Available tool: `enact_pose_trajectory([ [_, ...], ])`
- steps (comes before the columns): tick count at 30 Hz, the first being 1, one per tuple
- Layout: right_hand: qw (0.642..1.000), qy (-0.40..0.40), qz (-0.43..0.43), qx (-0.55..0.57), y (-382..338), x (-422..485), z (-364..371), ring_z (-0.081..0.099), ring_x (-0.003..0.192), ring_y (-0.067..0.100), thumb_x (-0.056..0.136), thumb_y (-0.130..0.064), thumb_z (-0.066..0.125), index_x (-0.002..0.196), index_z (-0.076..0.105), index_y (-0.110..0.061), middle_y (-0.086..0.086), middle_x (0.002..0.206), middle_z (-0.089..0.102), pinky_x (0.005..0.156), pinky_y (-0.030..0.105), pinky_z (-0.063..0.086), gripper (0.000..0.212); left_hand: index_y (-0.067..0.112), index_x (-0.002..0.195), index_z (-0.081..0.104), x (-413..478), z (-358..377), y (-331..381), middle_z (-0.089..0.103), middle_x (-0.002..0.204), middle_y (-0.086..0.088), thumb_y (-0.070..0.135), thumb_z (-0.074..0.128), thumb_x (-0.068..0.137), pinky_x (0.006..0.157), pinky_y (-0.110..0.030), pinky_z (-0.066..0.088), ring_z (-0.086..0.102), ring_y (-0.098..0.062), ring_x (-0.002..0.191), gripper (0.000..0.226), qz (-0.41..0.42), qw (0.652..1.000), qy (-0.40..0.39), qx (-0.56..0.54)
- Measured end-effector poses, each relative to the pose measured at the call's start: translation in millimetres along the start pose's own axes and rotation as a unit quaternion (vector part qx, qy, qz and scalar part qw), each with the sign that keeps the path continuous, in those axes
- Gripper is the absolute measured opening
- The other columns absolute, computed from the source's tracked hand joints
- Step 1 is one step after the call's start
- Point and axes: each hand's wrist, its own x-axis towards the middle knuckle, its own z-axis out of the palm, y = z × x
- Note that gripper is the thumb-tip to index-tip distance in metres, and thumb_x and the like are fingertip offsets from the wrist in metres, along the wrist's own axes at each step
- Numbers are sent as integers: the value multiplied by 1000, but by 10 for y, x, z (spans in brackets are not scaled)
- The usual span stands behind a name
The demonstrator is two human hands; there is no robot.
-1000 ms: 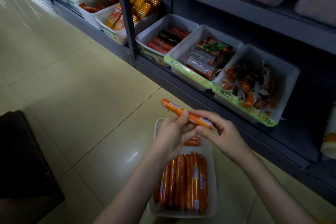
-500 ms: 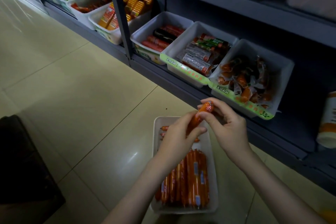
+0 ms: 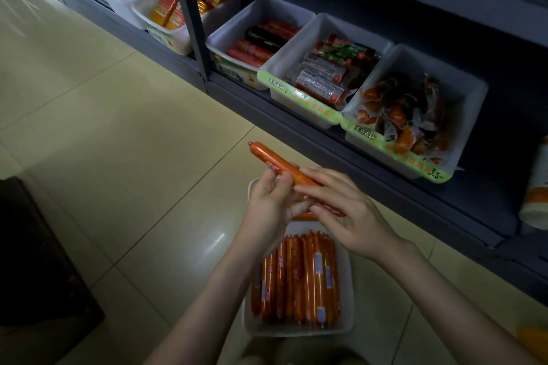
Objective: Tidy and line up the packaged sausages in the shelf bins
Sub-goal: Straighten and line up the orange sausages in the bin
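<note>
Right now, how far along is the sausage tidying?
Done: a neat row of sausages fills the near end of the floor bin. In hand: left hand grips one sausage, right hand on its end. Left: loose ones under the hands, and the jumbled shelf bin.

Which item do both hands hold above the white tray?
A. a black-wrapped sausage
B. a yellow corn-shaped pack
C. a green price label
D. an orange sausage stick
D: the left hand and right hand together hold an orange sausage stick, tilted up to the left, over the white tray.
</note>
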Motion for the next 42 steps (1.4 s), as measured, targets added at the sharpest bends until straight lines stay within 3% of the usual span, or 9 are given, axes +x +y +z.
enact_pose_trajectory([
  [7, 986, 75, 87, 120, 5, 11, 33, 60, 113, 10, 84, -18, 68, 117, 60, -22, -3, 116, 64, 95, 29, 49, 35, -7, 101, 54, 65, -33, 62, 68, 90, -23, 18, 41, 99, 60, -26, 59, 72, -24, 73, 29, -153, 982, 49, -103],
  [10, 991, 71, 61, 95, 57, -6, 87, 61, 110, 14, 84, -17, 69, 111, 64, -12, -1, 112, 65, 93, 36, 50, 29, -8, 101, 59, 76, -73, 40, 68, 93, -24, 20, 48, 92, 69, -29, 59, 72, -24, 75, 31, -194, 974, 45, -105],
  [16, 984, -92, 153, 25, 388, -141, 191, 44, 118, 3, 85, -17, 66, 127, 55, -20, -12, 120, 53, 103, 27, 36, 44, 6, 102, 48, 158, -325, -71, 69, 78, -10, 22, 44, 100, 59, -26, 58, 70, -17, 67, 17, -195, 961, 102, 166],
  [21, 915, -259, 305, -59, 700, -534, 449, 17, 141, 15, 90, -24, 61, 150, 20, -31, -2, 155, 23, 117, 42, 19, 73, 22, 112, 52, 55, -810, -609, 65, 109, -4, 26, 51, 95, 82, -35, 55, 64, -18, 94, 18, -213, 763, 24, 609],
  [26, 869, -406, 248, -137, 750, -760, 771, -2, 146, 20, 92, -39, 56, 151, 7, -38, -1, 161, 3, 117, 40, 3, 77, 16, 115, 52, -193, -863, -1120, 61, 119, -6, 29, 44, 99, 86, -25, 48, 61, -16, 104, 22, -357, 628, -115, 682],
  [31, 877, -384, 254, -137, 893, -700, 797, 3, 145, 18, 91, -46, 56, 151, 17, -31, -1, 160, 9, 116, 34, 3, 73, 8, 131, 44, 186, -918, -1082, 54, 129, -14, 23, 45, 98, 91, -37, 49, 58, -28, 113, 37, -264, 497, -103, 820],
  [34, 888, -347, 272, -129, 973, -628, 798, 8, 144, 17, 93, -43, 54, 151, 20, -27, -1, 158, 15, 116, 32, 7, 69, 10, 122, 47, 443, -1011, -1061, 57, 123, -11, 17, 38, 99, 83, -35, 50, 60, -27, 107, 26, -147, 481, -71, 861],
  [37, 902, -290, 298, -116, 1018, -540, 806, 14, 143, 16, 98, -38, 47, 150, 23, -21, 0, 156, 22, 115, 31, 11, 61, 12, 133, 38, 687, -1122, -1077, 43, 135, -11, 19, 42, 97, 98, -36, 40, 43, -28, 124, 37, -78, 502, -53, 860],
  [42, 904, -255, 327, -98, 1094, -442, 798, 20, 142, 15, 100, -31, 43, 149, 26, -17, 2, 154, 27, 114, 26, 14, 54, 11, 135, 35, 991, -1230, -1153, 41, 135, -11, 21, 47, 93, 108, -38, 28, 38, -29, 125, 44, -81, 432, -110, 892],
])
